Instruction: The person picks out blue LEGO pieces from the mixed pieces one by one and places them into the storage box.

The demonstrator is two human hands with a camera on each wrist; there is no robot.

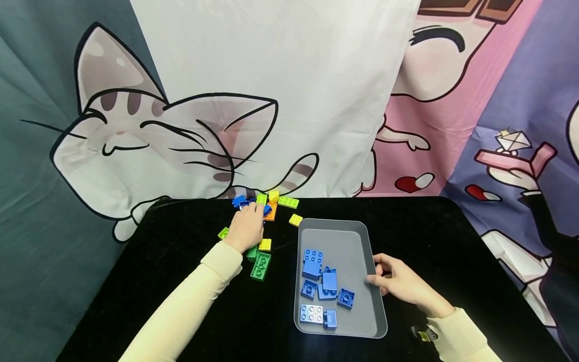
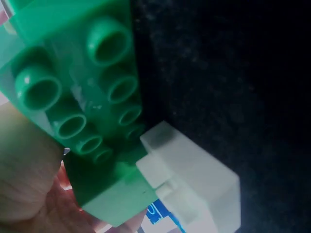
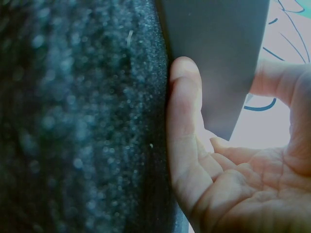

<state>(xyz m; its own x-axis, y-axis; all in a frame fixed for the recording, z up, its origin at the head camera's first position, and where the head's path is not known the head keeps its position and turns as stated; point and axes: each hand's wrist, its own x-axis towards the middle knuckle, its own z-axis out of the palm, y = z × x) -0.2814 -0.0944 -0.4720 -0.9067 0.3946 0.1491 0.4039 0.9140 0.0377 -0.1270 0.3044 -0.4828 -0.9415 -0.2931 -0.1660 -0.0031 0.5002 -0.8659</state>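
Note:
My left hand (image 1: 246, 229) reaches into a loose pile of toy building bricks at the far side of the table, back of the hand up. Its fingertips are at blue bricks (image 1: 238, 201); whether they grip one is hidden. In the left wrist view, a green brick (image 2: 77, 92) and a pale, washed-out brick (image 2: 199, 174) stand close to the camera, beside the palm. With thumb and fingers, my right hand (image 1: 402, 279) pinches the right edge of a grey tray (image 1: 346, 251). Several blue bricks (image 1: 329, 282) lie in the tray's left and near part.
Green bricks (image 1: 260, 266) and a yellow brick (image 1: 265, 245) lie near the left wrist. Another yellow brick (image 1: 295, 219) sits by the tray's far left corner. An orange brick (image 1: 271, 212) is in the pile. A printed cloth (image 1: 316, 100) hangs behind the black table (image 1: 416, 226).

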